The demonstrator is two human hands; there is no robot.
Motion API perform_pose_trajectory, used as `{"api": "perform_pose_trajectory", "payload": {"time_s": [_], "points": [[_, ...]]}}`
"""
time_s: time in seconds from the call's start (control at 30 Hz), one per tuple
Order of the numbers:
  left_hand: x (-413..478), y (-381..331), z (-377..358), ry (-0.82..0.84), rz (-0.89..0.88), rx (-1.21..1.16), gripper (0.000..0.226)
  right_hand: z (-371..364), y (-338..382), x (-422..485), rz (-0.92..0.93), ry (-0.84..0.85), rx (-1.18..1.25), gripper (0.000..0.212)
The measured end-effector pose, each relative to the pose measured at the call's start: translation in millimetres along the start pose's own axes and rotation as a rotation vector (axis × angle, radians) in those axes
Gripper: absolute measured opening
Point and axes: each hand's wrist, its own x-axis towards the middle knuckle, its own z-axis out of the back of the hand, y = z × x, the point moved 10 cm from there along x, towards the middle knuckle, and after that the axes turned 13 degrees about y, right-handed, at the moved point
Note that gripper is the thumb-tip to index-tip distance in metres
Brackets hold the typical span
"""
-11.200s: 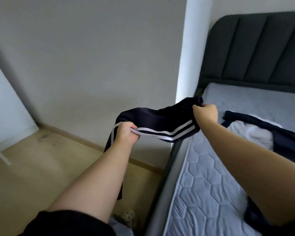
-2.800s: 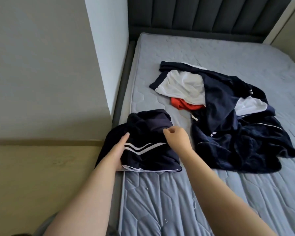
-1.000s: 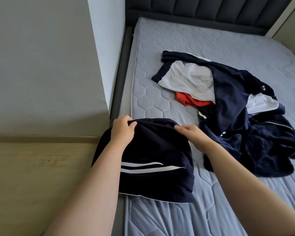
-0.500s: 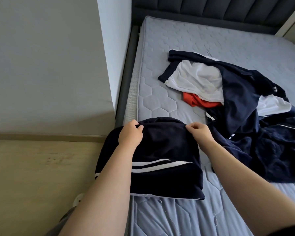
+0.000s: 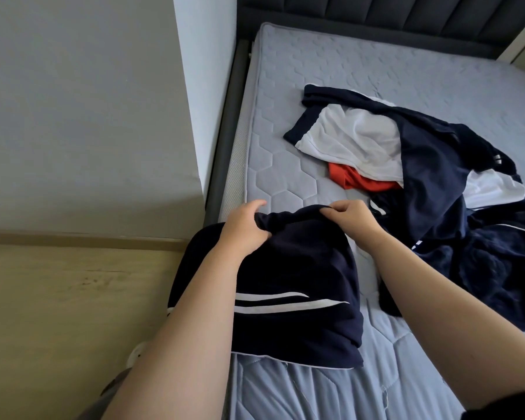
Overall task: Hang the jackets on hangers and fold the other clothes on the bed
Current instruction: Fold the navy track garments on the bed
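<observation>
Folding navy garment point(image 5: 285, 283) at the mattress point(image 5: 285, 177) edge: slip and unfold risk

Risk one: the bundle sits half on the corner. Its outer side, below the left hand point(image 5: 244, 228), overhangs the dark bed frame point(image 5: 225, 147). A pull toward that side likely drags it off onto the floor point(image 5: 58, 298).

Risk two: both hands hold only the far hem. Lifting it high probably opens the layers beneath, since nothing pins the near part.

Risk three: the right hand point(image 5: 353, 218) works just beside the pile of clothes point(image 5: 437, 207). A wide sweep could catch a loose dark sleeve and drag it along.

Grip: left fingers and thumb are curled round a bunched fold of the hem. The right fingertips pinch the same hem, knuckles up. The hands are near each other, with cloth taut between them.

Look of the garment: dark navy, soft, matte, thick in several layers, rounded at the far end. Two white stripes point(image 5: 285, 303) run across it below the wrists. A thin pale edge shows at the near hem.

Beyond the fingertips: bare quilted mattress. Off past the right knuckles, the pile holds navy and white panels with an orange piece point(image 5: 355, 181) under them. A dark padded headboard point(image 5: 376, 13) sits farthest out.
</observation>
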Motion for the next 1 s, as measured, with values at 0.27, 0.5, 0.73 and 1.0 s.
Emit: {"api": "perform_pose_trajectory", "payload": {"time_s": [0.27, 0.5, 0.73, 1.0], "points": [[-5.9, -22.2, 7.3, -0.215, 0.025, 0.254, 0.02, -10.7, 2.0, -3.7, -0.055, 0.143, 0.301, 0.031], [-4.0, 20.6, 28.5, -0.2, 0.161, -0.762, 0.021, -26.1, -24.2, -10.4, -0.27, 0.314, 0.636, 0.024], [-1.7, 12.3, 29.6, -0.011, 0.051, -0.655, 0.015, -6.1, -31.0, -7.4, -0.108, 0.176, 0.475, 0.02], [-4.8, -21.9, -2.1, 0.126, -0.046, 0.164, 0.026, 20.8, -16.0, -39.9, 0.097, -0.196, 0.098, 0.01]]}}
